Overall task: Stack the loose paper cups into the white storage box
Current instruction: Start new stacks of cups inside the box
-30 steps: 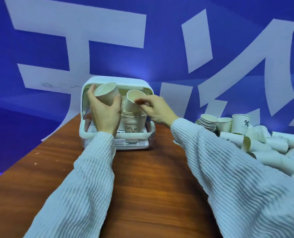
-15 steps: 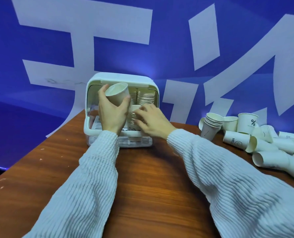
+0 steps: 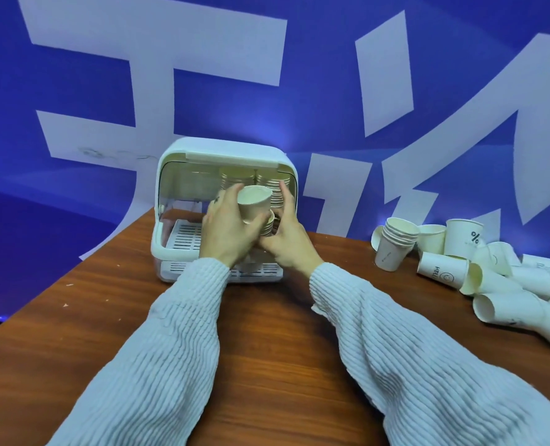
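Wooden table (image 3: 267, 342) is seen first, with the white storage box (image 3: 222, 152) at its far edge. Loose paper cups (image 3: 479, 268) are heaped at right. One cup (image 3: 255, 201) is gripped by the left hand (image 3: 228, 230) above a short stack (image 3: 268, 224), which is held by the right hand (image 3: 288, 239).

dim, bluish room light. a soft bright patch glows on the blue backdrop (image 3: 267, 130) above centre frame. the wooden table (image 3: 267, 365) shows faint sheen at lower centre. wide-angle bending curves the frame edges; the sleeves (image 3: 428, 365) look smeared and soft.
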